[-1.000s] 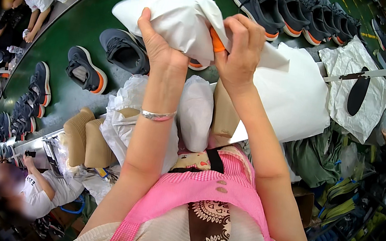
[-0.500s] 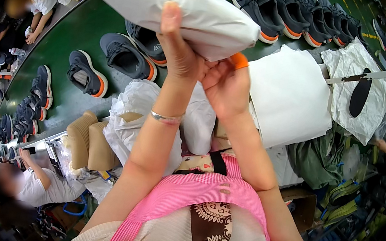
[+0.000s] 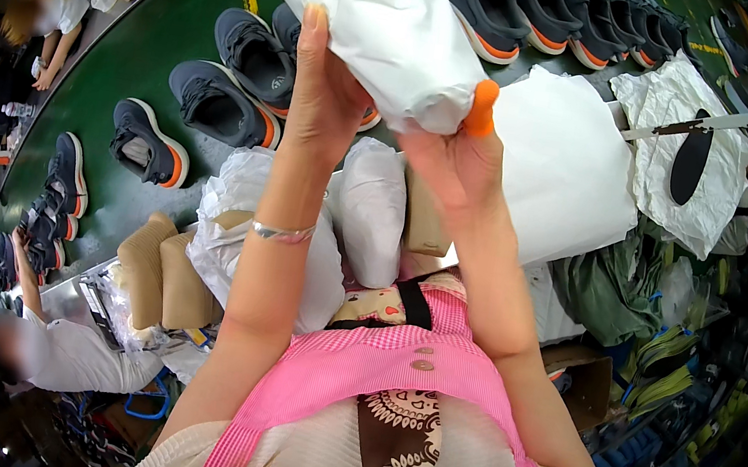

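Head view, the only one: both bare hands are raised above a green conveyor belt (image 3: 172, 26), holding a shoe wrapped in white tissue paper (image 3: 375, 14). The left hand (image 3: 322, 98) lies flat against the near side of the bundle, fingers (image 3: 311, 33) stretched up along the paper, and a thin silver bracelet (image 3: 281, 232) circles its wrist. The right hand (image 3: 449, 162) cups the lower right end of the bundle from beneath, where an orange heel (image 3: 482, 109) pokes out of the wrapping; its fingertips are hidden behind the paper, so how tightly they close cannot be told. The wrapped shoe sits high in the middle, tilted down toward the right, clear of the belt.

On the belt to the left lie several dark grey sneakers with orange soles (image 3: 219, 101), apart from one another. A tight row of the same sneakers (image 3: 546, 11) runs along the far right. Just right of the hands rests a stack of white tissue sheets (image 3: 566, 166), and farther right a crumpled sheet with a black insole (image 3: 690, 166) on it. Below the hands, near the person's pink apron (image 3: 391, 373), sit white paper-stuffed bags (image 3: 368, 208) and tan shoe forms (image 3: 162, 273). Another worker in a white shirt (image 3: 67, 351) bends at the near left, and one more sits at the far left.
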Demonstrator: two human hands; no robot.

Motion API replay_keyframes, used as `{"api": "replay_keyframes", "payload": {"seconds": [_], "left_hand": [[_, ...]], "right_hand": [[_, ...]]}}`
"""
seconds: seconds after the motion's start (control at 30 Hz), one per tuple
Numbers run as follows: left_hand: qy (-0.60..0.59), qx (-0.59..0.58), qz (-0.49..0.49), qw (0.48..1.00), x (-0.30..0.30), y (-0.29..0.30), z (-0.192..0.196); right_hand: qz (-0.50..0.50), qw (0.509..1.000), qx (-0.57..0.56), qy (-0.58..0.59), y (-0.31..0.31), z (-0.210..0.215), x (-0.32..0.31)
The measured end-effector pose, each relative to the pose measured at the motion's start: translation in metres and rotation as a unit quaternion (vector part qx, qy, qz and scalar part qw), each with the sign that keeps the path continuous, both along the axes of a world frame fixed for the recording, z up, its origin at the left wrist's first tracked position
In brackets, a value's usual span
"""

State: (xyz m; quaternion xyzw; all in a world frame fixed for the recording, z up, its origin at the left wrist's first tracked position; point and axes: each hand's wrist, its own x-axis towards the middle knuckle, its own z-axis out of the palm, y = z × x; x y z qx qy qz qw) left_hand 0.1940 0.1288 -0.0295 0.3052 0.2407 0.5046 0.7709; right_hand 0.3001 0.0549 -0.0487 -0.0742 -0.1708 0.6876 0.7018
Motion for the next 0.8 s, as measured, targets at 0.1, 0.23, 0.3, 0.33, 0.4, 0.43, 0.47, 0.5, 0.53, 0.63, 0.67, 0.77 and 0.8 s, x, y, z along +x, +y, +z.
{"api": "replay_keyframes", "payload": {"seconds": [0.1, 0.23, 0.3, 0.33, 0.4, 0.43, 0.47, 0.5, 0.53, 0.63, 0.67, 0.77, 0.8], "left_hand": [[-0.038, -0.089, 0.009, 0.995, -0.002, -0.011, 0.005], [-0.136, -0.172, 0.025, 0.975, -0.012, -0.009, -0.014], [-0.126, -0.161, 0.065, 0.977, -0.012, -0.012, -0.02], [-0.115, -0.148, 0.09, 0.978, -0.01, -0.015, -0.02], [-0.088, -0.095, 0.11, 0.986, -0.014, -0.014, -0.017], [-0.074, -0.057, 0.101, 0.99, -0.019, -0.011, -0.011], [-0.061, -0.019, 0.093, 0.994, -0.021, -0.01, -0.009], [-0.034, -0.003, 0.091, 0.995, -0.017, -0.011, -0.014], [-0.008, 0.012, 0.088, 0.996, -0.01, -0.013, -0.024], [0.041, 0.079, 0.137, 0.987, 0.0, -0.014, -0.034], [-0.001, 0.057, 0.119, 0.991, -0.003, -0.01, -0.033], [-0.008, 0.005, 0.143, 0.99, -0.017, 0.001, -0.035], [0.01, -0.011, 0.167, 0.986, -0.023, 0.005, -0.038]], "right_hand": [[0.039, 0.981, -0.023, -0.191, 0.001, -0.019, 0.016], [0.021, 0.96, -0.11, -0.257, -0.006, -0.01, -0.007], [0.025, 0.935, -0.16, -0.315, -0.007, -0.002, -0.011], [0.034, 0.909, -0.173, -0.379, -0.009, 0.002, -0.005], [-0.011, 0.897, -0.193, -0.398, -0.011, 0.001, 0.004], [-0.067, 0.91, -0.204, -0.354, -0.012, -0.004, 0.008], [-0.122, 0.919, -0.213, -0.308, -0.012, -0.008, 0.01], [-0.114, 0.929, -0.221, -0.273, -0.007, -0.01, 0.007], [-0.107, 0.938, -0.23, -0.238, -0.001, -0.012, -0.001], [-0.102, 0.942, -0.259, -0.185, 0.009, 0.0, -0.022], [-0.101, 0.943, -0.25, -0.196, 0.01, 0.0, -0.023], [-0.143, 0.872, -0.149, -0.445, 0.015, -0.02, -0.02], [-0.164, 0.812, -0.086, -0.553, 0.014, -0.024, -0.018]]}}
